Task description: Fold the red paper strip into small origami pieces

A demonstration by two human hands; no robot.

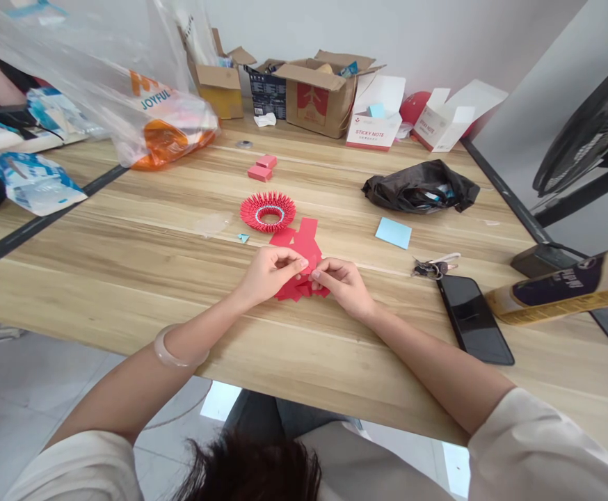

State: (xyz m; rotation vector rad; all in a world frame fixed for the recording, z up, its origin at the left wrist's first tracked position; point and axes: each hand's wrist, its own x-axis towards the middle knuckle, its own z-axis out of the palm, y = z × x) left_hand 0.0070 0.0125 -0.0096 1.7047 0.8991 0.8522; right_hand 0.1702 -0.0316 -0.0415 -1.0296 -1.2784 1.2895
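Dark hair (252,476) lies nearest, at the bottom of the view, with both bare forearms reaching past it. At the fingers, the left hand (267,275) and right hand (346,282) meet thumb-to-forefinger, each seeming to pinch a small red paper piece (312,266) — its outline blends into the red beneath, so its exact shape I cannot tell. That piece is right over the red paper pile (307,243), loose strips spread to the far and near sides of the fingertips. Paper this thin should be almost weightless, crisp enough to take a crease yet easy to bend or tear; an edge or corner between thumb and fingertip is probably the best hold.

Just beyond, on the far left of the pile, sits a spiky red ring (252,209) with a pale blue inner row; it looks light and likely to loosen if squeezed, so the outer wall would suit a broad, gentle grip. A tiny blue scrap (243,238) lies left of the pile.

Wood surface stretches between the hands and the near edge of the table (335,362), and widely to the left. On the right, elbow room is tighter — keys (432,268) and a phone (476,320) lie beside the right forearm.
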